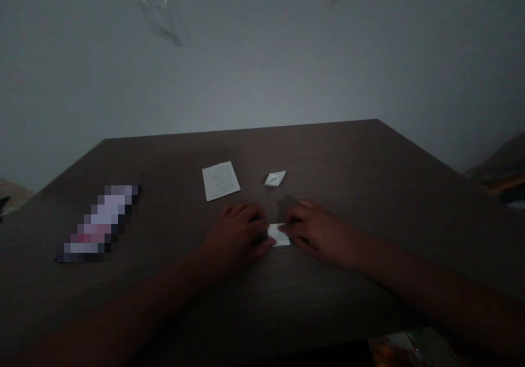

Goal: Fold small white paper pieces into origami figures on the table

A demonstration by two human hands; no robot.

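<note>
A small folded white paper point(279, 236) lies on the dark wooden table point(369, 192), between my two hands. My left hand point(240, 233) rests on the table with its fingers curled, the fingertips pressing the paper's left edge. My right hand point(318, 230) pinches the paper's right side with thumb and fingers together. A flat square white paper point(220, 180) lies just beyond my left hand. A small folded white paper shape point(274, 179) sits beyond the gap between my hands.
A blurred-out oblong object point(100, 223) lies on the table's left part. A pale wall stands behind the table's far edge. Something colourful point(410, 348) shows at the bottom right, below the table's near edge. The room is dim.
</note>
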